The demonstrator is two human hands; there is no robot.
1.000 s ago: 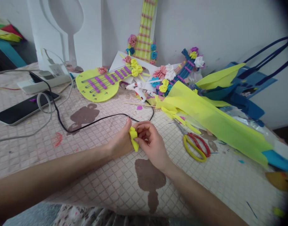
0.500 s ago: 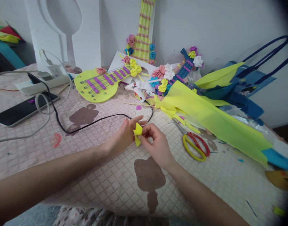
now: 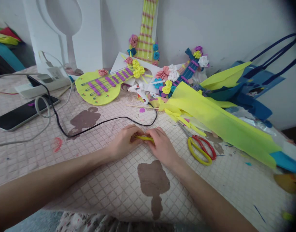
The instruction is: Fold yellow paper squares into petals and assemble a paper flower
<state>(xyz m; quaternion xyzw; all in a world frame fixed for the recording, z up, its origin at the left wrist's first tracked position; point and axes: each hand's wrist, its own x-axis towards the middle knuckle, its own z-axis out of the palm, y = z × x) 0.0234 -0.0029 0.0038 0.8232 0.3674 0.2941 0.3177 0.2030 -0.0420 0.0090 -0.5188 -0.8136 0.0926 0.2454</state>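
Note:
A small yellow paper strip (image 3: 145,138) is pinched between my two hands above the middle of the table. My left hand (image 3: 125,140) is closed on its left end, fingers curled inward. On the other end, my right hand (image 3: 161,143) grips it with thumb and fingers. Part of the strip is hidden behind the fingers. To the right of my right hand lie scissors (image 3: 201,151) with one yellow and one red handle. Large sheets of yellow crepe-like paper (image 3: 210,119) spread out beyond them.
A white glue gun (image 3: 140,93) lies at the back, its black cord (image 3: 106,120) crossing the table. Nearby are a yellow paper guitar (image 3: 99,87) and a blue one with paper flowers (image 3: 190,71). At left sit a phone (image 3: 22,112) and a power strip (image 3: 41,87).
My left hand, earlier spread open beside the folded yellow piece, has closed on it. The piece has turned from upright to lying level between both hands.

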